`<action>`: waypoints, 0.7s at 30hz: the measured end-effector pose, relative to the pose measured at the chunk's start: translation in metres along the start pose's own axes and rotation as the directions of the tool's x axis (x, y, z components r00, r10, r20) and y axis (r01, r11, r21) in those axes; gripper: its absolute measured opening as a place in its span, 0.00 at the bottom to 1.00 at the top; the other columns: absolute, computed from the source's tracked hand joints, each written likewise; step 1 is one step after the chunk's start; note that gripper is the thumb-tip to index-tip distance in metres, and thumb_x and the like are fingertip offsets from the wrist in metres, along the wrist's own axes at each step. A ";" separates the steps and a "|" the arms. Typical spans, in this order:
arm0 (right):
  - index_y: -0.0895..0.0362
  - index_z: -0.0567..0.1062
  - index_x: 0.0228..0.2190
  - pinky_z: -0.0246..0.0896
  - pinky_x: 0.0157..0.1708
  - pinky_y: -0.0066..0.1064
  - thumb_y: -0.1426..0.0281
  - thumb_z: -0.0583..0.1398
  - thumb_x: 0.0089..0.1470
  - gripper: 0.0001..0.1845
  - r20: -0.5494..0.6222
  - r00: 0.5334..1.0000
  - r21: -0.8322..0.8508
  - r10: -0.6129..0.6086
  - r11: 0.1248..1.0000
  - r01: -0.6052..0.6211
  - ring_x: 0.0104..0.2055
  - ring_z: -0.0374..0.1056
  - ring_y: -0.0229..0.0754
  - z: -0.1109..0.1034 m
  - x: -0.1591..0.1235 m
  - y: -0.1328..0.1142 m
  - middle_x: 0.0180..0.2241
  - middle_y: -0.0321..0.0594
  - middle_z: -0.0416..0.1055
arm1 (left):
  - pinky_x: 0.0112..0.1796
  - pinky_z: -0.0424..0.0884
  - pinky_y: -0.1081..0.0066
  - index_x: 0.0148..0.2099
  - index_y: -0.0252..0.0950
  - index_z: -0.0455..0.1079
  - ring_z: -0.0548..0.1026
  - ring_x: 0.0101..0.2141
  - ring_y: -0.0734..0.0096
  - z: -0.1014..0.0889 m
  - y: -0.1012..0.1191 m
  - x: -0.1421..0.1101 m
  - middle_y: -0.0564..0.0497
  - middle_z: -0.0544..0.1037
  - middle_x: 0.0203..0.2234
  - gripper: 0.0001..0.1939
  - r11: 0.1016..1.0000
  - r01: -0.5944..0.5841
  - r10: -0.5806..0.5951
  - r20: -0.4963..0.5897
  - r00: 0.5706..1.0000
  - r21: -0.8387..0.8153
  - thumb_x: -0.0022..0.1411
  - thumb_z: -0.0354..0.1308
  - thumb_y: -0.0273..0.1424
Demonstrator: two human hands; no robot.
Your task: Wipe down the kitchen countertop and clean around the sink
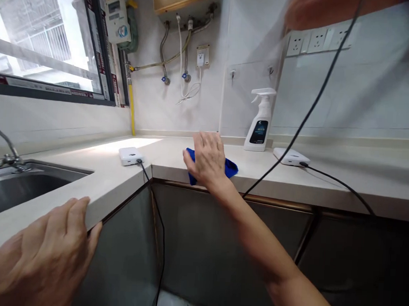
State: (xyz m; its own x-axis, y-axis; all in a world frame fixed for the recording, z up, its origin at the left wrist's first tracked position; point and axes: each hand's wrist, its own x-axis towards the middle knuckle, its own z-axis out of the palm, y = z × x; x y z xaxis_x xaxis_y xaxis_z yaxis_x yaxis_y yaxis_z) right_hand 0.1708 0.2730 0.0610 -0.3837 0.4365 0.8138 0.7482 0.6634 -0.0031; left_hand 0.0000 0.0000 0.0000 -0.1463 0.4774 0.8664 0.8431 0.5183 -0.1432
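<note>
A blue cloth (230, 168) lies on the white countertop (177, 154) near its front edge. My right hand (209, 158) is pressed down over it, and the cloth shows on both sides of the fingers. Most of the cloth is hidden beneath the palm. At the lower left, my left hand (45, 249) rests on the counter's edge beside the sink, fingers stretched out on top and thumb at the front face. It holds nothing. Behind and to the right of my right hand stands an upright white spray bottle (259, 121) with a dark label.
White boxes with black cables sit left (130, 156) and right (291, 156) on the counter. A black cable (317, 99) crosses the view at right. The steel sink (27, 185) is at left. A blurred brownish shape (321, 13) covers part of the upper right.
</note>
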 end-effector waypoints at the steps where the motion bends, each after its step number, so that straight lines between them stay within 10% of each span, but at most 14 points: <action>1: 0.64 0.63 0.65 0.42 0.67 0.58 0.59 0.55 0.65 0.34 -0.023 0.997 -0.012 -0.077 0.997 0.077 0.65 0.56 0.63 -0.004 -0.015 -0.002 0.63 0.59 0.65 | 0.42 0.60 0.49 0.70 0.34 0.57 0.67 0.45 0.42 -0.003 0.002 0.000 0.38 0.75 0.46 0.32 0.992 -0.026 0.025 0.013 1.000 0.123 0.68 0.52 0.41; 10: 0.62 0.74 0.45 0.52 0.46 0.43 0.65 0.64 0.56 0.18 0.199 0.972 -0.224 -0.124 0.960 0.168 0.46 0.62 0.54 0.003 -0.039 -0.005 0.44 0.55 0.73 | 0.42 0.65 0.52 0.70 0.32 0.53 0.67 0.44 0.43 -0.014 0.006 0.008 0.37 0.74 0.51 0.33 0.967 -0.112 0.096 0.077 0.992 0.228 0.68 0.53 0.38; 21: 0.61 0.72 0.38 0.41 0.37 0.39 0.79 0.60 0.50 0.11 0.124 0.964 -0.226 -0.234 0.940 0.257 0.38 0.57 0.48 0.020 -0.035 -0.006 0.37 0.51 0.69 | 0.42 0.63 0.53 0.63 0.35 0.64 0.73 0.46 0.47 -0.029 0.015 0.011 0.40 0.78 0.46 0.21 0.923 -0.068 0.007 0.159 0.987 0.379 0.71 0.48 0.36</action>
State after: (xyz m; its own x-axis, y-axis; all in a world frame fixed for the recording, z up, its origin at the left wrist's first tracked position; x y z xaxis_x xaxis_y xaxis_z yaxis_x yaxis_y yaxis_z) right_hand 0.1686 0.2656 0.0208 -0.6122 0.3409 0.7134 0.7267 0.5981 0.3379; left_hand 0.0262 -0.0079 0.0211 -0.2205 0.5876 0.7785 0.5920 0.7150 -0.3720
